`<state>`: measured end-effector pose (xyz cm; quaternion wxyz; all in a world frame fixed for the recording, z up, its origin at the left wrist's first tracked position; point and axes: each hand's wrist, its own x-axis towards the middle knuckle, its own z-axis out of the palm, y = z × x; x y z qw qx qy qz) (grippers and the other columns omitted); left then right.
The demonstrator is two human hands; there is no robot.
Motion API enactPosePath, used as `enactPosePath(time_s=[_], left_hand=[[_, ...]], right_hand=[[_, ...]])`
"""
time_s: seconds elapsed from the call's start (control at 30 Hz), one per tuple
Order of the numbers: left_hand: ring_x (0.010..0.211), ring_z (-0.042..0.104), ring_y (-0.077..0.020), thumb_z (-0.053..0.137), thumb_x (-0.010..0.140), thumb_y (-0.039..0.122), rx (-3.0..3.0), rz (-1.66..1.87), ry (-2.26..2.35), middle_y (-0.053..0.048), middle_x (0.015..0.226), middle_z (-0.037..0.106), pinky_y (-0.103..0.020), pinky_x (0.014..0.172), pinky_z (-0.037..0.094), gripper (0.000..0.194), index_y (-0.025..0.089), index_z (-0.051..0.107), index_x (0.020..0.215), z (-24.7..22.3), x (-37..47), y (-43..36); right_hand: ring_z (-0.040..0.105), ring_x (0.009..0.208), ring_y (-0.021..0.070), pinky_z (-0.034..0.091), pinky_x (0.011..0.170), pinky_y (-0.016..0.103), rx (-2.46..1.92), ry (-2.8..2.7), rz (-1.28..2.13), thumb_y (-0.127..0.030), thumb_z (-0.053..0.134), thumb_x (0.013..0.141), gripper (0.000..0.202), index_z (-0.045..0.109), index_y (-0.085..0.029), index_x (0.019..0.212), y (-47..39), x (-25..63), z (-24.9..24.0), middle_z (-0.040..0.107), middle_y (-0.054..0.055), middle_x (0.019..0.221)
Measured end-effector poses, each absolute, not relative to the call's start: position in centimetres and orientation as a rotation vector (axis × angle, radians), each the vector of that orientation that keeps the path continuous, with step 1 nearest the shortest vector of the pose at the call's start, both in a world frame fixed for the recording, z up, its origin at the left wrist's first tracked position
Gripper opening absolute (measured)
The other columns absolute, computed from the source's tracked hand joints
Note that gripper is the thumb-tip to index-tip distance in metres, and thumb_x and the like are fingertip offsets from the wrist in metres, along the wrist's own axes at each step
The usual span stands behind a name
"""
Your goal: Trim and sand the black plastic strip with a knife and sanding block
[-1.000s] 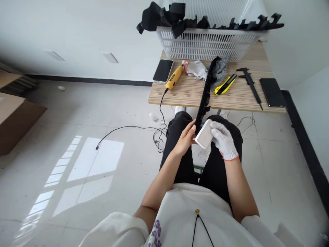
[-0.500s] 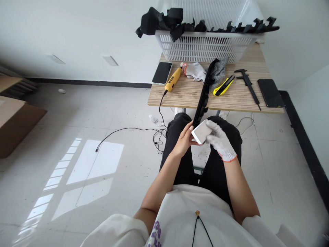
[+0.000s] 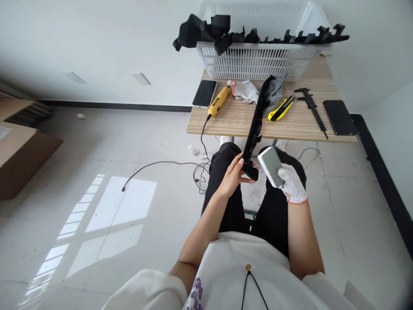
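My bare left hand [image 3: 232, 174] is clamped around the near end of the black strip [image 3: 253, 131]. My gloved right hand [image 3: 292, 184], apart from the left, grips the white block [image 3: 271, 167] just right of the strip. The strip extends over the worktop [image 3: 226, 127] to the gray cloth [image 3: 276, 89]. Left of it lies the yellow tool [image 3: 218, 102]; right, the cutter [image 3: 281, 110]. The basket [image 3: 251, 63] stands at the far side.

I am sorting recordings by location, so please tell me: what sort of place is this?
Probably a small workshop: a yellow rotary tool, a caliper and a plastic basket of black parts share one table.
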<state>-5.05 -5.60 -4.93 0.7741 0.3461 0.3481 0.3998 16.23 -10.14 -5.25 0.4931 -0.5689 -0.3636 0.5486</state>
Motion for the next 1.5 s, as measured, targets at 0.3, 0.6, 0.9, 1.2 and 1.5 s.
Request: enactPosePath(time_s=[0.3, 0.6, 0.9, 1.2, 1.5], left_hand=[[0.100, 0.070, -0.0201, 0.078, 0.084, 0.056, 0.810, 0.858, 0.762, -0.005, 0.116, 0.069, -0.033, 0.077, 0.069, 0.072, 0.028, 0.054, 0.147, -5.2, -5.0, -5.6], [0.100, 0.070, -0.0209, 0.085, 0.080, 0.047, 0.869, 0.824, 0.758, -0.005, 0.118, 0.068, -0.028, 0.070, 0.068, 0.077, 0.031, 0.052, 0.149, -5.3, -5.0, -5.6], [0.099, 0.072, -0.0225, 0.064, 0.094, 0.064, 0.755, 0.855, 0.725, -0.009, 0.133, 0.067, -0.029, 0.065, 0.066, 0.067, 0.029, 0.055, 0.151, -5.4, -4.8, -5.5], [0.096, 0.072, -0.0210, 0.066, 0.095, 0.057, 0.696, 0.862, 0.773, -0.008, 0.134, 0.069, -0.025, 0.065, 0.065, 0.061, 0.030, 0.058, 0.149, -5.2, -4.7, -5.6], [0.085, 0.071, -0.0182, 0.068, 0.095, 0.053, 0.675, 0.845, 0.796, -0.009, 0.128, 0.070, -0.032, 0.064, 0.067, 0.063, 0.029, 0.054, 0.152, -5.2, -4.6, -5.6]], right_hand=[[0.053, 0.049, 0.0114, 0.038, 0.041, 0.023, -1.413, -0.874, 1.558, -0.043, 0.081, 0.070, 0.031, 0.067, -0.021, 0.087, -9.7, 15.3, -3.4, 0.062, -0.002, 0.065], [0.062, 0.071, 0.0108, 0.050, 0.054, 0.021, -1.272, -0.447, 1.055, -0.039, 0.088, 0.064, 0.062, 0.066, -0.028, 0.120, -7.8, 12.3, -4.6, 0.070, -0.001, 0.098], [0.045, 0.060, 0.0070, 0.040, 0.049, 0.020, -1.156, -0.649, 1.243, -0.026, 0.075, 0.071, 0.088, 0.048, -0.043, 0.153, -8.7, 12.4, -3.9, 0.063, -0.004, 0.098], [0.048, 0.061, 0.0080, 0.039, 0.048, 0.020, -1.212, -0.703, 1.385, -0.022, 0.071, 0.070, 0.084, 0.053, -0.037, 0.151, -9.1, 12.4, -4.1, 0.062, -0.004, 0.095], [0.049, 0.062, 0.0081, 0.041, 0.049, 0.021, -1.257, -0.738, 1.353, -0.024, 0.076, 0.069, 0.086, 0.052, -0.035, 0.151, -9.1, 12.4, -3.8, 0.065, -0.002, 0.101]])
